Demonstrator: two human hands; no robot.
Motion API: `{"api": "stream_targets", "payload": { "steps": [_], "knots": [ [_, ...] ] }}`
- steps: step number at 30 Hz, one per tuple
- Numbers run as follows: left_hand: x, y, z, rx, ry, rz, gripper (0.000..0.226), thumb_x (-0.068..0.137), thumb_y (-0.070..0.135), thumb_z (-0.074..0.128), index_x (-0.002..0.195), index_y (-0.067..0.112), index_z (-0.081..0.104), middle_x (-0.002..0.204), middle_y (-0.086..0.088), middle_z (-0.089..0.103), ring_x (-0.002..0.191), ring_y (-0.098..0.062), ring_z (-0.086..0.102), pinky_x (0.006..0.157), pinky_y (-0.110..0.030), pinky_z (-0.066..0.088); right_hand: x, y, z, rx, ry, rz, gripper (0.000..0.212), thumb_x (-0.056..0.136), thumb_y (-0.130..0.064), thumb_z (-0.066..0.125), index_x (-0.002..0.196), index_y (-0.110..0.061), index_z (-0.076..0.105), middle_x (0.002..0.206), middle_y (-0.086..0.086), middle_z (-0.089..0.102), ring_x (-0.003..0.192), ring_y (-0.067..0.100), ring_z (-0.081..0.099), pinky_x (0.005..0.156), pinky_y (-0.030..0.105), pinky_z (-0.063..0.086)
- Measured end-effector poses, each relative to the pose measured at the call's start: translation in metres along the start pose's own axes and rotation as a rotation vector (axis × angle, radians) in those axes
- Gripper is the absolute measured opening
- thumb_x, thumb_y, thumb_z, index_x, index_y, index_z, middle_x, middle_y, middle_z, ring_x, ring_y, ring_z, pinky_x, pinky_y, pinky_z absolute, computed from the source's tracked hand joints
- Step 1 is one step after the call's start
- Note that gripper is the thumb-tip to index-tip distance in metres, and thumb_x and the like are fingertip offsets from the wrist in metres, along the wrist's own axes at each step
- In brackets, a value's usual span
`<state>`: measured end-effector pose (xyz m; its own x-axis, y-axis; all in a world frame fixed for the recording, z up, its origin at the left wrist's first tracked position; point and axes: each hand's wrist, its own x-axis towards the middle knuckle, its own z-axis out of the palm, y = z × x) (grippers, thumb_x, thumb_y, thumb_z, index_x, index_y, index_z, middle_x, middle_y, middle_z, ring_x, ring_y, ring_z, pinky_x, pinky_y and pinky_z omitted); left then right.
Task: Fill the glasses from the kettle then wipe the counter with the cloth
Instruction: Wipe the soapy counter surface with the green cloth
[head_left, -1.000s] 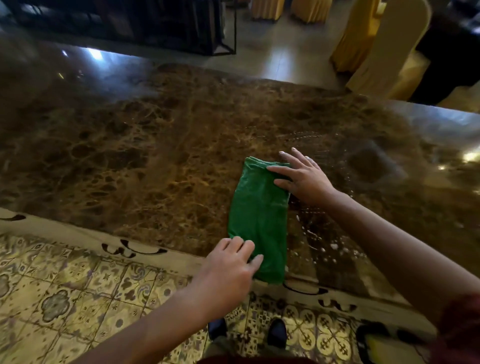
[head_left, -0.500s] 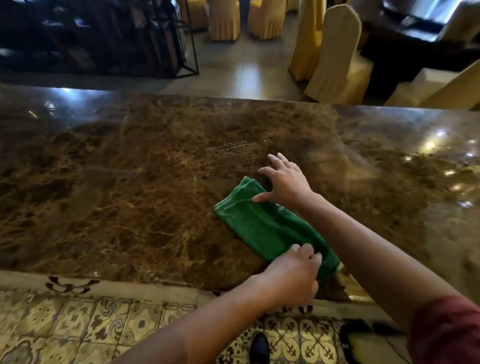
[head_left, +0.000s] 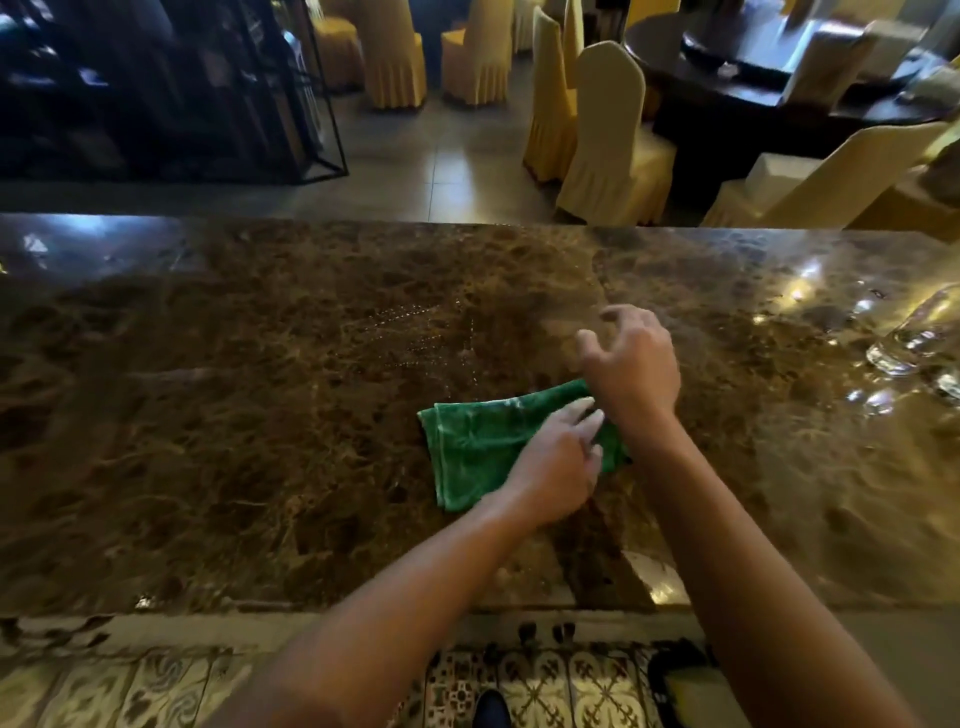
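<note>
A folded green cloth (head_left: 475, 447) lies on the brown marble counter (head_left: 234, 415), near the middle. My left hand (head_left: 553, 467) rests on the cloth's right part, its fingers gripping the fabric. My right hand (head_left: 631, 364) hovers just past the cloth's far right corner, fingers curled and apart, holding nothing. A clear glass (head_left: 917, 332) stands at the right edge of the view, cut off by the frame. No kettle is in view.
A patch of fine water droplets (head_left: 421, 332) sits on the counter just beyond the cloth. Behind the counter are covered chairs (head_left: 608, 140) and a dark round table (head_left: 753, 93). A black metal rack (head_left: 171, 93) stands at the back left.
The cloth has turned from lengthwise to crosswise and moved away from the near edge. My right hand has lifted off it. My left hand has moved further onto it.
</note>
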<state>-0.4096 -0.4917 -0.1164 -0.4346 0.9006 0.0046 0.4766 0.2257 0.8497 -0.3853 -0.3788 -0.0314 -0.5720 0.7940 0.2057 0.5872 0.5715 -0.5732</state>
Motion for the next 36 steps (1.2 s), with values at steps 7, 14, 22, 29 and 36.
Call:
{"api": "stream_targets", "payload": {
  "steps": [7,14,22,29,36],
  "knots": [
    [-0.073,-0.079,-0.114,0.888,0.232,-0.129,0.059,0.099,0.050,0.051,0.148,0.017,0.050,0.165,-0.013,0.029,0.157,-0.032,0.013,0.126,-0.055,0.014,-0.063,0.033,0.031,0.006,-0.040,0.219,0.062,0.091,-0.041,0.061,0.144,-0.009,0.053,0.155,0.017,0.046,0.146,0.034,0.039,0.119,0.052,0.033],
    [-0.113,-0.152,-0.216,0.974,0.181,-0.541,0.076,0.100,0.066,0.029,0.159,0.018,0.030,0.171,-0.012,0.010,0.158,-0.031,-0.005,0.125,-0.057,0.005,-0.086,0.020,0.080,-0.275,-0.136,0.245,0.081,0.094,-0.058,0.054,0.152,-0.003,0.042,0.162,0.031,0.031,0.155,0.048,0.015,0.127,0.058,0.009],
    [-0.133,-0.184,-0.264,0.905,0.278,-0.579,0.079,0.101,0.065,0.024,0.159,0.012,0.028,0.170,-0.015,0.011,0.158,-0.031,-0.003,0.125,-0.057,0.005,-0.078,0.010,0.090,-0.355,-0.060,0.224,0.090,0.088,-0.051,0.065,0.155,0.001,0.035,0.165,0.034,0.019,0.155,0.049,0.013,0.126,0.060,0.013],
    [-0.129,-0.216,-0.294,0.821,0.298,-0.649,0.088,0.097,0.072,0.014,0.163,0.013,0.015,0.171,-0.013,0.004,0.158,-0.029,-0.006,0.126,-0.056,0.000,-0.077,-0.027,0.129,-0.241,-0.083,0.368,0.087,0.097,-0.053,0.049,0.160,0.002,0.024,0.168,0.031,0.012,0.158,0.043,0.004,0.128,0.054,0.001],
    [-0.128,-0.222,-0.294,0.811,0.288,-0.644,0.085,0.098,0.071,0.012,0.163,0.015,0.009,0.172,-0.010,-0.001,0.158,-0.024,-0.009,0.126,-0.053,-0.004,-0.012,-0.046,0.166,-0.312,-0.155,0.135,0.071,0.106,-0.048,0.031,0.161,-0.004,0.026,0.170,0.025,0.015,0.159,0.038,0.007,0.129,0.051,0.002]
  ]
}}
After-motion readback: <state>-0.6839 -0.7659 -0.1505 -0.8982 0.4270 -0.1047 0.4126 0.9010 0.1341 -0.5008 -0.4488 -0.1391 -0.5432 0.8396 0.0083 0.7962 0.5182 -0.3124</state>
